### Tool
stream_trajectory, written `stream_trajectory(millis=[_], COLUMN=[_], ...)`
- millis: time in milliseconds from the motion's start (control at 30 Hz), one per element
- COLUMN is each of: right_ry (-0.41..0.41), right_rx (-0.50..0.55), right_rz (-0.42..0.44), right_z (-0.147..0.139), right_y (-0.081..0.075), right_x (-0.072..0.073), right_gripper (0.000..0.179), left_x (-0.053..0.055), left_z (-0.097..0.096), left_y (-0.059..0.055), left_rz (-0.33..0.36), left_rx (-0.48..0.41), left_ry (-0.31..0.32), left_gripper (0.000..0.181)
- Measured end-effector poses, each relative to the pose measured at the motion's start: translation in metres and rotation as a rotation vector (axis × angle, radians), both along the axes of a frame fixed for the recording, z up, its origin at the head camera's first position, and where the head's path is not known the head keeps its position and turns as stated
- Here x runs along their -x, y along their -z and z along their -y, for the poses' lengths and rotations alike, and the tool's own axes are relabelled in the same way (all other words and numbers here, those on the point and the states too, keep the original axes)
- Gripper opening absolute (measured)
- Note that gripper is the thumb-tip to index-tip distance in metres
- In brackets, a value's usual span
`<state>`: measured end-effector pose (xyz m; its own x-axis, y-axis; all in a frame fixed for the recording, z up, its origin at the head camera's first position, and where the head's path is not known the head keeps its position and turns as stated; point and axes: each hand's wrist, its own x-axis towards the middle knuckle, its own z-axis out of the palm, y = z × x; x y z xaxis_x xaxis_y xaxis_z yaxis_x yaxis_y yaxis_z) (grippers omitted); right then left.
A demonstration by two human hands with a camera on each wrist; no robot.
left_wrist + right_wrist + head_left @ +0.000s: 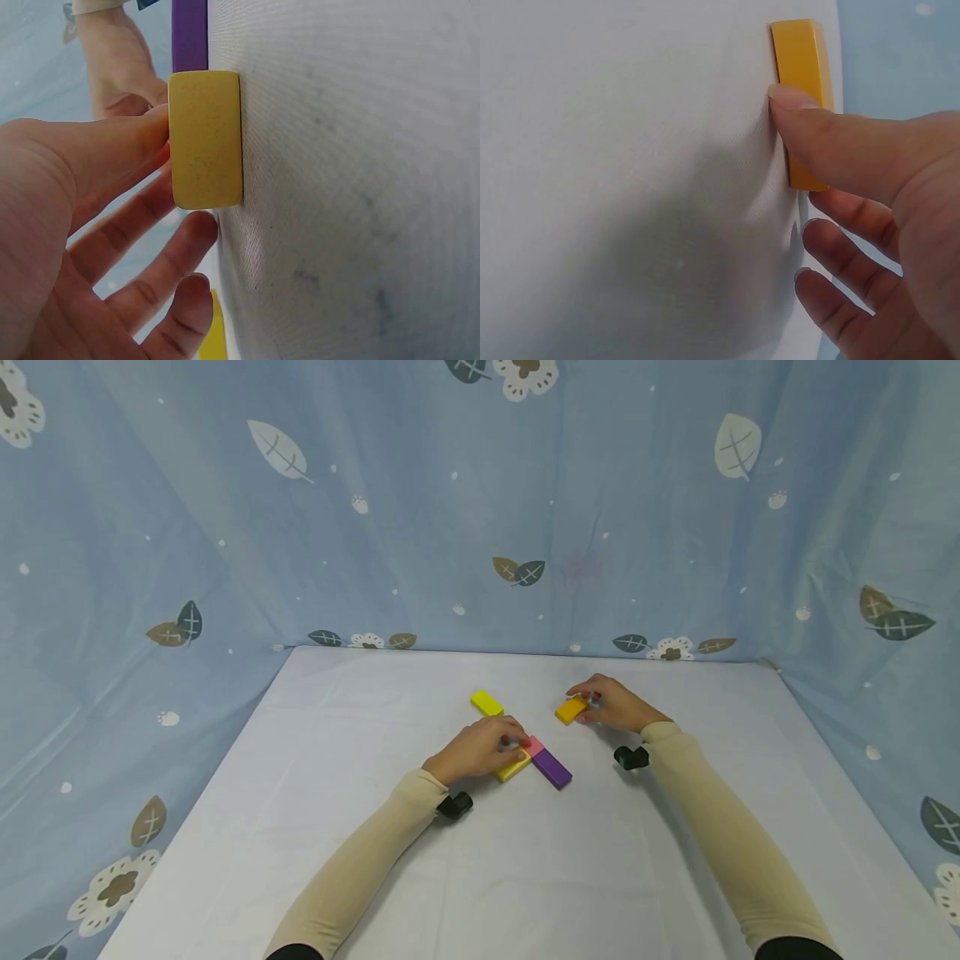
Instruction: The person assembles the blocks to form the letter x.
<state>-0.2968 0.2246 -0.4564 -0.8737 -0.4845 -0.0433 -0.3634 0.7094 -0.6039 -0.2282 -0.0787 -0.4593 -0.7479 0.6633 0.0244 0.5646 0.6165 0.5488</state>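
My left hand [480,747] is over a yellow block [513,767] lying on the table. In the left wrist view the thumb rests at the edge of that block [206,139], and the other fingers reach behind it. A pink block [535,746], partly covered by the fingers, touches the yellow one. Against these two lies a purple block [552,769], slanting toward the lower right. Farther right, my right hand [611,703] pinches an orange block [571,710] at the table surface. Its thumb presses one long side [799,60]; the index fingertip is hidden behind.
A bright yellow block [487,702] lies just beyond my left hand. White cloth covers the table [375,710], and a blue patterned curtain [420,510] hangs around its back and sides. Black wrist cameras [632,757] sit under both forearms.
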Motion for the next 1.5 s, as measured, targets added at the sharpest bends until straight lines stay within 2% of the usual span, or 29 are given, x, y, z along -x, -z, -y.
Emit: stream_trajectory(millis=[433, 667, 1500], right_ry=[0.014, 0.052, 0.057], right_rx=[-0.016, -0.013, -0.022], right_rz=[-0.011, 0.014, 0.045], right_z=[-0.0012, -0.0006, -0.0026], right_y=[0.0001, -0.0014, -0.0065], right_x=[0.0012, -0.0003, -0.0008], right_gripper=[0.038, 0.037, 0.034], left_x=[0.0009, 0.0005, 0.0018], left_z=[0.0, -0.0001, 0.0006], left_y=[0.0006, 0.0009, 0.0016], left_rz=[-0.001, 0.006, -0.006], left_rx=[0.003, 0.001, 0.013], left_ry=[-0.003, -0.007, 0.006], left_gripper=[0.027, 0.027, 0.028])
